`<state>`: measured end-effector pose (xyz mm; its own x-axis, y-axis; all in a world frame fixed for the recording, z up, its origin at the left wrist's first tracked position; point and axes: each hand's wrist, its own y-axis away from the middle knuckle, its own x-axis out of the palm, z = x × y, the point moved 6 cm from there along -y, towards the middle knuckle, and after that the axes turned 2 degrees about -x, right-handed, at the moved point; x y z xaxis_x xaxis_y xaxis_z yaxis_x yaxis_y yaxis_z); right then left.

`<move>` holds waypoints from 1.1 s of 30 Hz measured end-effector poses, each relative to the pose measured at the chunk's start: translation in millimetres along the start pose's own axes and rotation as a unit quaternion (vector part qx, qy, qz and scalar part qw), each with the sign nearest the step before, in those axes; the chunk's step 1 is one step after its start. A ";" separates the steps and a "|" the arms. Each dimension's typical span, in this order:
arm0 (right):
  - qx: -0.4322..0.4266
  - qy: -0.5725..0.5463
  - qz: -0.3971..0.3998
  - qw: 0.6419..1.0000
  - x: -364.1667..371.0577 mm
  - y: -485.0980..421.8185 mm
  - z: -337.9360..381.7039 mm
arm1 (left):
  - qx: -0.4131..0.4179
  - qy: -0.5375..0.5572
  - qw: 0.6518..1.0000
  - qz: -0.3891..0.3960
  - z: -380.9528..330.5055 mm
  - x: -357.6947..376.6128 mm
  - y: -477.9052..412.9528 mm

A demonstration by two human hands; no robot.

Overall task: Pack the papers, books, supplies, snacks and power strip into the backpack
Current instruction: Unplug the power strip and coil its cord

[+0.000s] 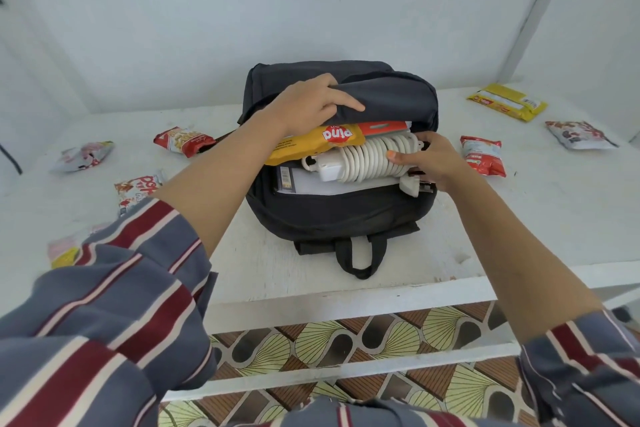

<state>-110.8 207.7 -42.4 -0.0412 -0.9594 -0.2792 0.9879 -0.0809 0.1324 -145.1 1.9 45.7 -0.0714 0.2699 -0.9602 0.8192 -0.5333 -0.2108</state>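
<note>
Power strip [360,159], centre frame, lies half inside the backpack [339,215]. My right hand [427,158] grips its coiled cord; my left hand [308,102] holds the soft flap [388,94] up. Judged rigid, bulky: hold by coil.

From my end, the left hand's [308,104] fingers vanish under the flap [388,94] of the backpack [339,215]; I see only thumb and knuckles. The right hand [429,158] grips the power strip [363,158], with most of its fingers hidden behind the coiled cord. A red-edged thing [384,127] shows just a strip beneath the flap. The papers [311,182] lie mostly buried under the strip and the yellow snack pack [318,142]. At the table's front left edge the left sleeve [121,270] covers most of one packet [64,250]. The far-left packet [83,156] is too blurred to read. A dark cord [10,158] is cut off by the left edge.
</note>
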 end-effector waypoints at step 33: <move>-0.039 0.333 0.232 0.913 -46.2 17.6 -3.2 | -0.042 0.009 0.999 -0.007 -6.9 3.2 5.3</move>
<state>-91.1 251.5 -30.2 0.4581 -0.5060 -0.7308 0.8850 0.3361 0.3221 -137.1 5.5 42.7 -0.0745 0.2918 -0.9536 0.8635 -0.4594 -0.2081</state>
